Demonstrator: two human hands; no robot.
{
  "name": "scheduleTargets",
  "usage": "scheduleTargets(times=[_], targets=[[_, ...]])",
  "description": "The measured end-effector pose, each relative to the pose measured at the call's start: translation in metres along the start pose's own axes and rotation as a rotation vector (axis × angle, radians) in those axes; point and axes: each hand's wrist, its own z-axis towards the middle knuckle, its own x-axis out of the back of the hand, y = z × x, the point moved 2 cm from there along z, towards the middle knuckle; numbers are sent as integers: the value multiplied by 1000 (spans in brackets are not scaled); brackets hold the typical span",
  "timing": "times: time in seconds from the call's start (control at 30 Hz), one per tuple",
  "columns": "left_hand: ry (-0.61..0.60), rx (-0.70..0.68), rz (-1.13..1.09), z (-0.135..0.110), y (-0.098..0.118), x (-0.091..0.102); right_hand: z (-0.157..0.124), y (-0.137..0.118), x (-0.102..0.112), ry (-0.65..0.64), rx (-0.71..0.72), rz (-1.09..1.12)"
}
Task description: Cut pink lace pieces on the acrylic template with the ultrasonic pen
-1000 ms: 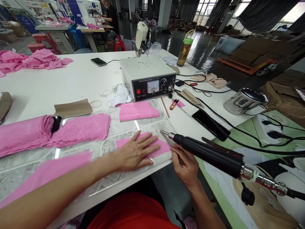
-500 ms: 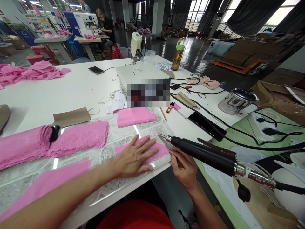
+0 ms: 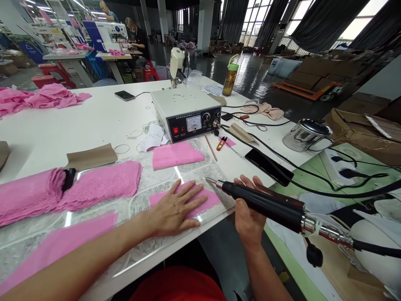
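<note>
My left hand [image 3: 175,207] lies flat with spread fingers on a small pink fabric piece [image 3: 209,199] near the table's front edge. My right hand [image 3: 249,211] is at the black handheld tool [image 3: 266,205], fingers curling up around its barrel from below. The tool's metal tip [image 3: 210,180] points left, just above the fabric's right end. A thick cable runs from the tool's rear off to the right.
A white control box [image 3: 188,109] with a dial stands behind. Pink fabric stacks [image 3: 100,180] and a folded pink pile [image 3: 175,154] lie on the patterned mat. Orange snips [image 3: 222,143], a black phone [image 3: 268,166], a steel pot [image 3: 305,134], a bottle [image 3: 230,77] and cables lie to the right. People work at far tables.
My right hand shifted from a pinch under the tool's front to wrapping round the barrel. The left hand stayed flat on the pink piece. The view tilted slightly.
</note>
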Motion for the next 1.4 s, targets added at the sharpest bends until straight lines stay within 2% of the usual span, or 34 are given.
scheduleTargets(times=[0.1,0.2,0.27,0.37,0.5,0.6,0.73,0.93,1.4], targets=[[2,6,11,0,0,0,12,-6,-18,237,-144,335],[2,5,21,0,1,0,29,-11,-29,400,-178,499],[10,1,30,0,2,1,41,-13,-26,474,-198,561],[28,-11,41,0,2,1,56,-17,-8,541,-221,601],[33,-33,40,1,3,-2,61,-27,22,483,-171,593],[45,-36,36,1,3,-3,59,-35,33,405,-168,560],[44,-38,35,2,4,-2,55,-39,30,354,-185,554],[63,-39,45,1,4,-1,52,-35,20,337,-213,573],[92,-38,62,0,4,-2,51,-34,15,301,-212,536]])
